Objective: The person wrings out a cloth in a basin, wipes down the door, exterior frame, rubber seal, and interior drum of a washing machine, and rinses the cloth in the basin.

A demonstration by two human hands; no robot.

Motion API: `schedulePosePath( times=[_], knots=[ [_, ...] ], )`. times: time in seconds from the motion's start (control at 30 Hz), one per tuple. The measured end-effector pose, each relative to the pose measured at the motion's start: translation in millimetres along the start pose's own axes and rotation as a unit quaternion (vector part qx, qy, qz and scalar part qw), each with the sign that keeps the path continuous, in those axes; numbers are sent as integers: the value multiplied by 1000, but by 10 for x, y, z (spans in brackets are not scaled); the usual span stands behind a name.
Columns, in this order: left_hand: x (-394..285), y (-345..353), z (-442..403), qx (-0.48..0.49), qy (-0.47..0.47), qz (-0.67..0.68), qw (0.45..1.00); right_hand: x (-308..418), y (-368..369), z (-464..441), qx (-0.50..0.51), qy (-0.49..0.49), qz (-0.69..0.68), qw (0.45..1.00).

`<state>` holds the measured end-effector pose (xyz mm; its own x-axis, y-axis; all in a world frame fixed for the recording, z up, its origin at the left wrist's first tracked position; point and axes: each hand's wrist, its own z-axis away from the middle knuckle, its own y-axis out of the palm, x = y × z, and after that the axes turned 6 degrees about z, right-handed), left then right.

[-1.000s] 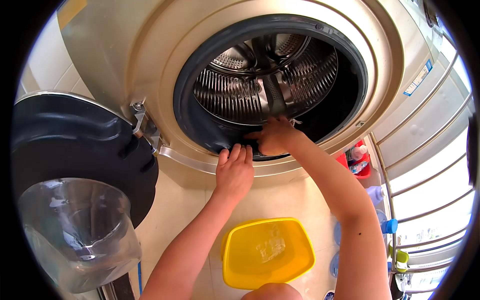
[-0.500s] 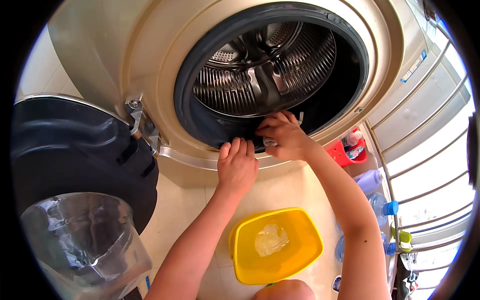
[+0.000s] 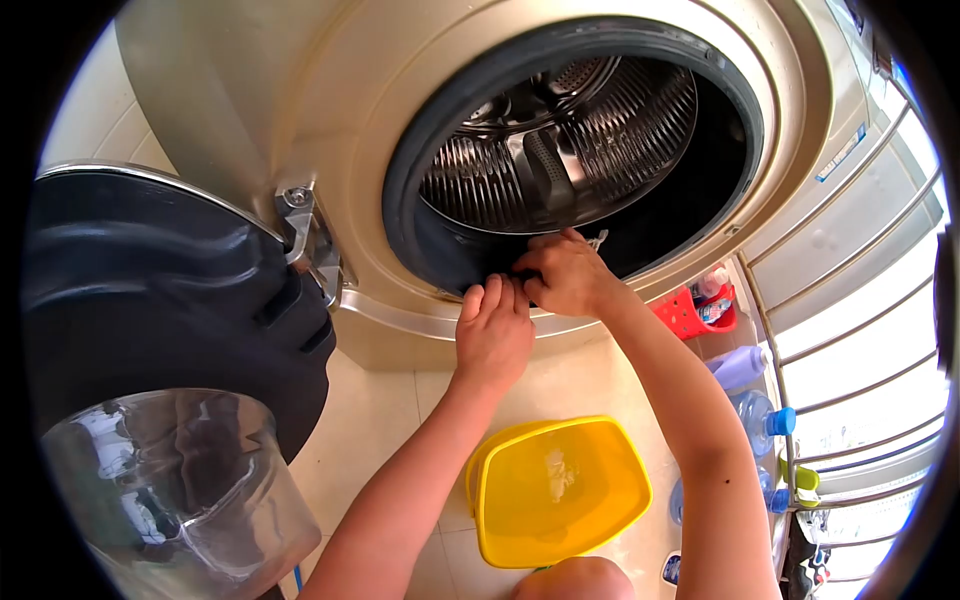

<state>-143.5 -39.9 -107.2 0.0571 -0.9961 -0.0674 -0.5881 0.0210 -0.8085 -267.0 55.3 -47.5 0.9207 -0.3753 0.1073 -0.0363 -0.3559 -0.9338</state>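
Observation:
A front-loading washing machine [image 3: 345, 120] stands with its round door swung out to the left. Round its opening runs a dark rubber door seal [image 3: 405, 190], with the metal drum [image 3: 550, 170] behind it. My left hand [image 3: 495, 328] hooks its bent fingers over the lower lip of the seal, pulling at the rubber. Right beside it, my right hand [image 3: 570, 277] is closed, its curled fingertips down in the fold of the seal. What those fingers hold is hidden. A small whitish strip [image 3: 598, 240] shows just behind the right hand's knuckles.
Below my hands a yellow basin [image 3: 490, 500] sits on the tiled floor. The open door [image 3: 170, 300], with its clear bowl [image 3: 190, 490], fills the left. On the right are a red basket [image 3: 682, 315], a purple bottle [image 3: 737, 368], water bottles [image 3: 760, 420] and metal railings [image 3: 850, 280].
The view has shifted, so the washer appears further right and lower. My right hand has curled closer to the left; the greyish bit under its palm no longer shows. My left hand stays on the seal.

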Motion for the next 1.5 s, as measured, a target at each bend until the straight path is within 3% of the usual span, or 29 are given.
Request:
schedulePosePath(
  times=[0.1,0.17,0.23,0.33,0.43,0.47,0.5,0.57,0.67,1.5],
  knots=[
    [-7,42,3,-3,-2,-17,1000,-3,-38,-15,27,-26,26,999],
    [0,73,28,-4,-8,-26,1000,-21,-23,46,-61,-140,-25,988],
    [-25,78,41,1,-9,-11,1000,81,-48,85,-61,-144,-78,985],
    [-15,-1,13,16,-8,-25,1000,195,-22,137,-56,80,-58,994],
    [13,11,22,8,-7,-20,1000,-29,-62,89,-50,81,49,994],
    [23,12,33,9,-6,-20,1000,-89,-70,88,43,126,74,988],
    [26,-3,32,14,-2,-14,1000,-72,-101,56,44,127,74,988],
    [24,-17,35,18,2,-7,1000,-11,-150,-17,169,136,153,964],
    [41,-17,37,20,8,-10,1000,2,-191,-92,230,147,137,952],
    [30,-7,28,31,2,-5,1000,85,-109,-269,284,219,148,922]
  ],
)
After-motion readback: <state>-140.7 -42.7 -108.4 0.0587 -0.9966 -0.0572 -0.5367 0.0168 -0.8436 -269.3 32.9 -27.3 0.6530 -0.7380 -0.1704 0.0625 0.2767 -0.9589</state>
